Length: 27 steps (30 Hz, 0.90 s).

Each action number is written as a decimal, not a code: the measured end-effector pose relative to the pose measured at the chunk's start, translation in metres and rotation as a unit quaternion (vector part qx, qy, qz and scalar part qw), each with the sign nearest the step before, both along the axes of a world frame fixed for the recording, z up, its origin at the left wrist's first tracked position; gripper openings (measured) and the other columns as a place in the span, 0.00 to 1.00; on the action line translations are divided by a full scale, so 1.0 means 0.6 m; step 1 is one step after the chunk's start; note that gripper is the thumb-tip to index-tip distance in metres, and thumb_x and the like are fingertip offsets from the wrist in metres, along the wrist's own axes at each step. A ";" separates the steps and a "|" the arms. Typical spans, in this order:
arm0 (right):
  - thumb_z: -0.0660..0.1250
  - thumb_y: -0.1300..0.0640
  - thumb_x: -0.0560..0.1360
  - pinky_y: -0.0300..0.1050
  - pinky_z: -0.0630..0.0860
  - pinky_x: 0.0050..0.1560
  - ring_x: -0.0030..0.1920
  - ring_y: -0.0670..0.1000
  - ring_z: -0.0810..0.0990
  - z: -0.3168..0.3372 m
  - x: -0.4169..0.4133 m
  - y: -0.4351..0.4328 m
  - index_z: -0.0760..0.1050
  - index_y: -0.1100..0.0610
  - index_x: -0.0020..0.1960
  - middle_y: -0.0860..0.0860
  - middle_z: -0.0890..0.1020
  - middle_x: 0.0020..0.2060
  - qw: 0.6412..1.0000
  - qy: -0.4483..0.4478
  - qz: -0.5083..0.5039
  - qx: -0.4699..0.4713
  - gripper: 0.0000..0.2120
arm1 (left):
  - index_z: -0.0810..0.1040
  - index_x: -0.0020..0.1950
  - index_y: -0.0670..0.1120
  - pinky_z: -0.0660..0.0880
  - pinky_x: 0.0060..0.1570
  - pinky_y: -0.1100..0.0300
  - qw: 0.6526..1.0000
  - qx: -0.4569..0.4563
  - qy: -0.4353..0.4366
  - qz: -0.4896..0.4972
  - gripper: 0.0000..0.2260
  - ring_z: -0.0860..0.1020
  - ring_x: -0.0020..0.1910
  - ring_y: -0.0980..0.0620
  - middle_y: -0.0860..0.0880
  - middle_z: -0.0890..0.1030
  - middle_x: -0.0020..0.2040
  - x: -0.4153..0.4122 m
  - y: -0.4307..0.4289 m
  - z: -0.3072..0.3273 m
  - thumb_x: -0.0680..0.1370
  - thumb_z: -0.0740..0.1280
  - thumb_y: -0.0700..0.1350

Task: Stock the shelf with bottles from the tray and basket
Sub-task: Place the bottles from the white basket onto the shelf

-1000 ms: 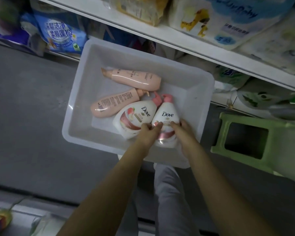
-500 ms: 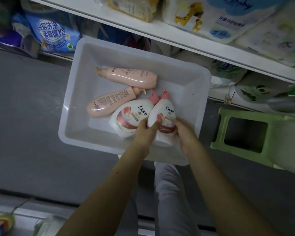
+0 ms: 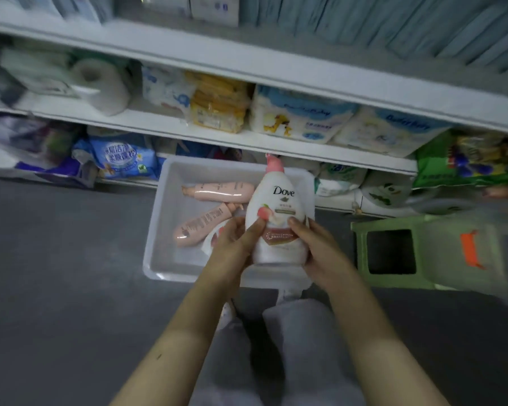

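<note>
So I'm gripping the Dove bottle with my left hand and right hand, both wrapping round its lower half, holding it upright just above the tray. Next up, I'm guessing, it needs lifting onto the shelf behind the tray.

packed shelves ahead, green stool right of the tray, open floor left

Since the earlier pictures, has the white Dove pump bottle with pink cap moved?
Yes. The left hand and right hand lifted the Dove bottle upright, off the translucent tray floor.
</note>
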State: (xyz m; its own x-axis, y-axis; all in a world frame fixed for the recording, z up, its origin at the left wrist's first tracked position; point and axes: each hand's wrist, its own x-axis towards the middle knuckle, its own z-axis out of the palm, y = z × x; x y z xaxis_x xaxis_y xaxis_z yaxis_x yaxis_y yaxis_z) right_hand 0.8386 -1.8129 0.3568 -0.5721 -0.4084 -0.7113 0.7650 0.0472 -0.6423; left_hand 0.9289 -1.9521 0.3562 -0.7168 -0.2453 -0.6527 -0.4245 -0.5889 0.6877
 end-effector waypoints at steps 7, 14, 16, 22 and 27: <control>0.66 0.62 0.73 0.59 0.75 0.63 0.59 0.61 0.80 0.201 -0.047 0.072 0.74 0.65 0.65 0.62 0.81 0.58 0.987 0.103 -0.070 -0.104 0.20 | 0.75 0.61 0.49 0.80 0.53 0.47 0.981 -0.134 0.118 -0.081 0.24 0.82 0.54 0.48 0.47 0.82 0.58 -0.075 0.049 0.208 0.70 0.74 0.57; 0.72 0.53 0.68 0.55 0.75 0.63 0.59 0.58 0.81 0.368 -0.186 0.192 0.75 0.60 0.65 0.57 0.83 0.56 0.970 0.223 -0.058 -0.069 0.27 | 0.76 0.59 0.44 0.79 0.43 0.54 0.967 -0.134 0.199 -0.087 0.13 0.83 0.47 0.49 0.48 0.84 0.49 -0.222 0.152 0.357 0.76 0.69 0.45; 0.73 0.51 0.67 0.55 0.75 0.63 0.58 0.56 0.81 0.392 -0.228 0.239 0.74 0.59 0.66 0.56 0.83 0.56 0.966 0.236 -0.070 -0.072 0.29 | 0.76 0.59 0.45 0.79 0.42 0.55 0.961 -0.144 0.220 -0.087 0.12 0.83 0.46 0.50 0.48 0.84 0.50 -0.268 0.199 0.383 0.76 0.69 0.45; 0.74 0.53 0.65 0.54 0.78 0.58 0.55 0.56 0.83 0.445 -0.345 0.407 0.74 0.59 0.65 0.56 0.84 0.54 0.951 0.288 -0.090 -0.071 0.29 | 0.75 0.61 0.44 0.77 0.37 0.61 0.948 -0.160 0.262 -0.080 0.15 0.83 0.44 0.53 0.50 0.84 0.49 -0.394 0.375 0.425 0.76 0.69 0.45; 0.73 0.56 0.65 0.46 0.82 0.46 0.51 0.54 0.84 0.482 -0.418 0.539 0.74 0.59 0.63 0.56 0.85 0.53 0.932 0.322 -0.125 -0.112 0.27 | 0.76 0.62 0.46 0.78 0.45 0.59 0.934 -0.171 0.303 -0.083 0.14 0.83 0.52 0.48 0.50 0.85 0.52 -0.472 0.519 0.455 0.76 0.69 0.44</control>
